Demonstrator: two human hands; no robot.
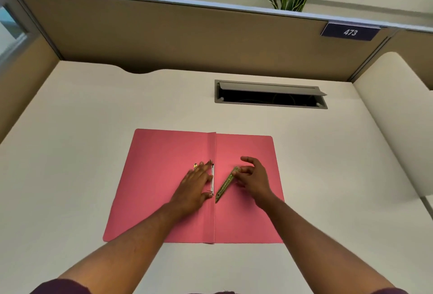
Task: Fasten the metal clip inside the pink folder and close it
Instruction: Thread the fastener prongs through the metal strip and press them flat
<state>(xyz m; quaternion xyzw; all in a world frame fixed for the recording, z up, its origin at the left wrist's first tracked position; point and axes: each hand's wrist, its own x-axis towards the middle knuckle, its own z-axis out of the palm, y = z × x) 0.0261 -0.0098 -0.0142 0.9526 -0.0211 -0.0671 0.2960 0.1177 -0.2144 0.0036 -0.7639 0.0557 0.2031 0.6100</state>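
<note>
Right now the pink folder (pixel 164 188) lies open and flat on the pale desk (pixel 70 129), near the person. The fold runs down its middle. On that fold sits a thin white strip (pixel 212 177) with two small prongs (pixel 211 163) that seem to stick up, one at each end.

The left hand (pixel 195 184) lies flat on the left page, fingers spread wide and holding nothing. Its fingertip and thumb rest just beside the prongs. A tiny gold piece (pixel 195 165) lies by that hand; I cannot tell what it is.

The right hand (pixel 254 177) holds the top end of the gold metal bar (pixel 225 184) with its fingertips, lightly pinched. The bar is tilted. Its low end touches the page close to the near prong, and its top end leans away to the right.

The step now looks like fitting the bar over the prongs. To do it well, keep the left hand pressing so the folder does not slide. Swing the bar until it lines up with the white strip. Match its holes to both prongs, then push it down flat. Go slowly, because thin prongs probably bend easily.
</note>
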